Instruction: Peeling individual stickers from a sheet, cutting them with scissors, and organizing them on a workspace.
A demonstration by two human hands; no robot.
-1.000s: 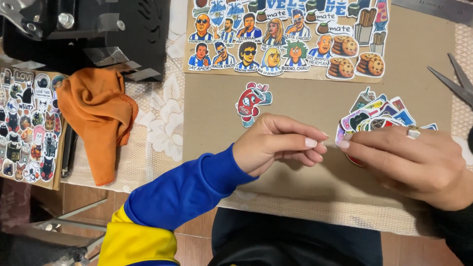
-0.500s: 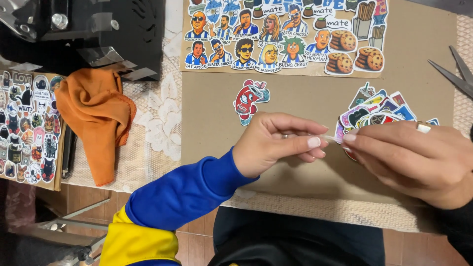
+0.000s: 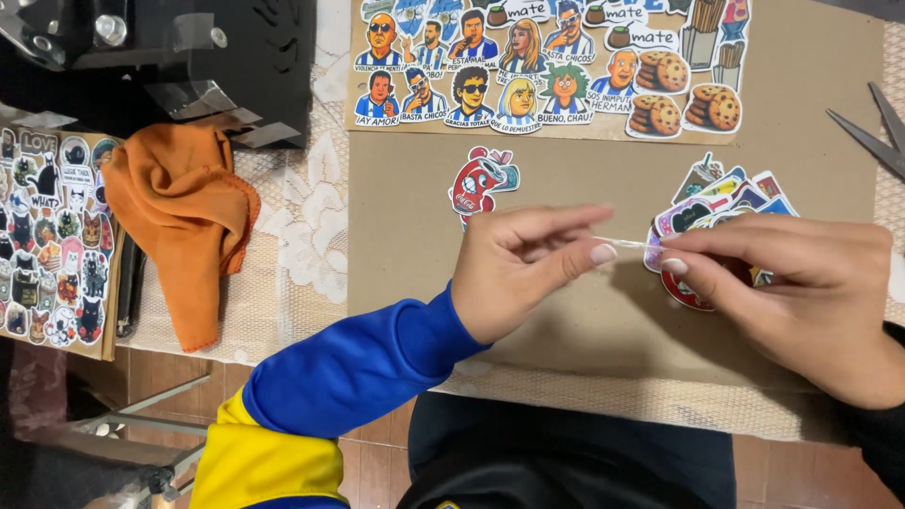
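Head-camera view from above: a thin, pale strip (image 3: 630, 243) is held between the two hands over a brown cardboard sheet (image 3: 566, 320). The left hand (image 3: 518, 269), in a blue sleeve with a yellow band, is pinched together on the left end of the strip, thumb and forefinger closed on it. The right hand (image 3: 801, 283) is likewise closed on the right end, its fingertips (image 3: 674, 266) pressed together around it. What the strip is made of cannot be told, since it is seen edge-on and is very small.

Partly under the right hand, a fanned pile of cut stickers (image 3: 726, 193) is spread on the cardboard, just beside the right end of the strip. Farther off and to the left of that pile, a single red cartoon sticker (image 3: 481, 181) is laid flat, apart from the hands. Along the far edge of the cardboard a printed sheet of stickers (image 3: 547, 66) is placed, showing cartoon heads and biscuits.

At the far right, a pair of scissors (image 3: 872, 132) is seen, cut off by the frame. To the left, an orange cloth (image 3: 179, 221) is crumpled on a lace tablecloth (image 3: 302, 217). At the left edge another sticker sheet (image 3: 52, 240) with cat figures is laid. A black machine (image 3: 160, 47) is stood at the far left.
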